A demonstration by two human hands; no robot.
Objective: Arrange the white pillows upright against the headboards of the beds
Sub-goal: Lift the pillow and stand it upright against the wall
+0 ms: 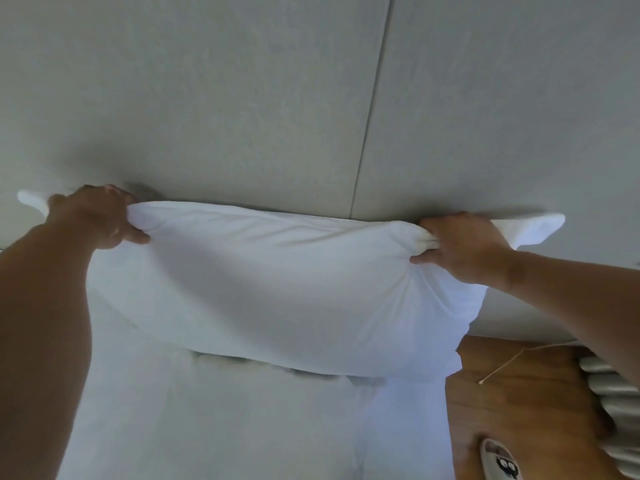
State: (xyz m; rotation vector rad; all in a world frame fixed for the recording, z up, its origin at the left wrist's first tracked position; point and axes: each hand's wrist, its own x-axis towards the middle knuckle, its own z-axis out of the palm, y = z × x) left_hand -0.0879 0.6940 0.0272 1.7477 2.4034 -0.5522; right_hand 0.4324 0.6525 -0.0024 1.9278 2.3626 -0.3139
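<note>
A white pillow (277,282) stands upright on the white bed (242,427), its back against the grey padded headboard (242,98). My left hand (97,216) is shut on the pillow's top edge near its left corner. My right hand (460,247) pinches the top edge near the right corner, bunching the cloth. Both pillow corners stick out past my hands. The pillow's bottom edge rests on the bedding, with a dark gap under it.
A wooden bedside surface (519,403) lies to the right of the bed, with a thin cord (502,365) across it. A slipper with a cartoon print (502,462) sits at the bottom right. A grey ribbed object (613,410) is at the right edge.
</note>
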